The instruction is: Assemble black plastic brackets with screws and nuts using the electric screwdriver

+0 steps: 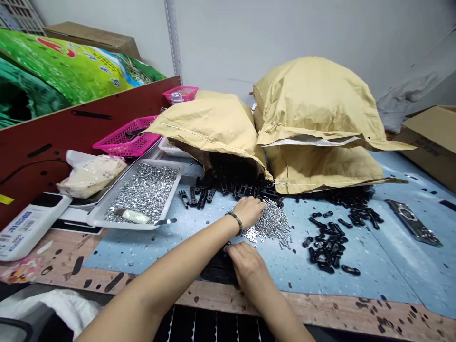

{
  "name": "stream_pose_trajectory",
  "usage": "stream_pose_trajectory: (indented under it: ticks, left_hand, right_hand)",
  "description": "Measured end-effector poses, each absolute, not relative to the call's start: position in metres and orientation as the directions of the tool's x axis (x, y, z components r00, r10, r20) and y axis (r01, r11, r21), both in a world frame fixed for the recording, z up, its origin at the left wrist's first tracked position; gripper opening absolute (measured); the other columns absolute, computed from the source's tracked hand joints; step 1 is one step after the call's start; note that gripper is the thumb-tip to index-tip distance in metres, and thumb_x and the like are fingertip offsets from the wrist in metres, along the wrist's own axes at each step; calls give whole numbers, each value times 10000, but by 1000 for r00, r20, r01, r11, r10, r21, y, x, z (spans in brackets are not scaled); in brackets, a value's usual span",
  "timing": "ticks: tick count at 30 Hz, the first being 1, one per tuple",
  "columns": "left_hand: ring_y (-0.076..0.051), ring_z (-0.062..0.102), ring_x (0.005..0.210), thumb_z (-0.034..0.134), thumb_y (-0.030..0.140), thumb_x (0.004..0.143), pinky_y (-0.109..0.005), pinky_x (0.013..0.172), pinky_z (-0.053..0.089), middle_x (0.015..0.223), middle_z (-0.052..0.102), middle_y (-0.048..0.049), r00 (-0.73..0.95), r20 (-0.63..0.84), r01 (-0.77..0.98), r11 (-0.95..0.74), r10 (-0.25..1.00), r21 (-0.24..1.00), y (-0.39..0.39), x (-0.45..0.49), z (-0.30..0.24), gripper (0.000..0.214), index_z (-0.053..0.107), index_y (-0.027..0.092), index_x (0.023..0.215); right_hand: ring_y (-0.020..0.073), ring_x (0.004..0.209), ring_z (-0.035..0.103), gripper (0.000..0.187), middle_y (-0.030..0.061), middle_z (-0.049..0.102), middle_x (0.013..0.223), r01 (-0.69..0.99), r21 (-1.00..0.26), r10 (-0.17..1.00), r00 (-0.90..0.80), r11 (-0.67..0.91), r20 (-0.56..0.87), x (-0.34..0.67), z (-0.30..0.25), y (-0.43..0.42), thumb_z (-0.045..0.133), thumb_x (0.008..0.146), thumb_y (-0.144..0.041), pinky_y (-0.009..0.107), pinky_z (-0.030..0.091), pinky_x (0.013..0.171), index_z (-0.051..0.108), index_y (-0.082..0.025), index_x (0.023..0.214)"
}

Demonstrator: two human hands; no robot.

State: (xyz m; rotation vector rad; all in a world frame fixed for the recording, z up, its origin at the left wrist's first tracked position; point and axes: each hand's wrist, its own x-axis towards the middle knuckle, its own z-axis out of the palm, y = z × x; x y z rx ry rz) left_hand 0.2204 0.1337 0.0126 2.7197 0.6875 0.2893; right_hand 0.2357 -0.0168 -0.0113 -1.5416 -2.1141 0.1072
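My left hand (pixel 249 211), with a bead bracelet on the wrist, reaches forward onto a pile of small silver screws (pixel 274 222); its fingers curl down into the pile and what they pinch is hidden. My right hand (pixel 247 266) lies palm down near the table's front edge, its fingers pressed on a black part (pixel 217 270) that it mostly covers. Loose black plastic links (pixel 329 242) lie to the right of the screws, and more black parts (pixel 213 190) spill from under a tan sack.
Tan paper sacks (pixel 313 109) are stacked at the back. A white tray of silver nuts (pixel 142 192) with a scoop stands at left, beside pink baskets (pixel 126 137), a white scale (pixel 30 223) and a plastic bag. A cardboard box (pixel 432 137) sits far right.
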Motion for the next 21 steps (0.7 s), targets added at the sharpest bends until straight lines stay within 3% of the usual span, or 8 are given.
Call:
stream_pose_trajectory:
  ticks: [7,10,15,18,21]
  left_hand:
    - [-209,577,998,563,276,910,-439,894,453,1038,619,-53,867,86,414,-806,490,423,134,237,6,150,619,148,965]
    - [-212,581,1011,564,286,912,-437,889,470,1102,606,-66,846,92,412,-754,525,512,132,236,9,184,608,153,1031]
    - [-173,612,886,546,303,924,-360,791,518,1023,625,-50,741,73,414,-539,668,733,133,218,18,173,613,158,990]
    - [-139,607,753,553,245,909,-304,690,522,864,627,-28,676,13,370,-355,737,858,135,193,27,131,600,134,960]
    - [-111,589,699,441,158,920,-260,673,513,790,625,-17,664,-53,283,-185,746,941,127,157,42,196,579,168,1059]
  right_hand:
    - [196,730,590,150,38,609,792,719,-662,948,17,211,319,240,-18,-17,430,860,-87,302,485,644,503,-217,878]
    - [190,747,605,147,30,604,808,680,-712,959,44,176,279,238,-17,-19,452,839,-88,296,496,661,499,-221,881]
    - [163,743,597,193,74,556,1000,696,-690,942,59,198,331,258,-9,-18,471,851,-142,309,513,716,518,-209,1026]
    - [222,871,576,194,100,573,975,840,-541,881,225,42,417,291,-11,-2,427,891,-202,360,500,747,537,-197,1051]
    - [262,906,538,198,120,578,976,871,-485,852,307,-72,424,321,-21,20,480,853,-199,417,455,797,592,-189,1015]
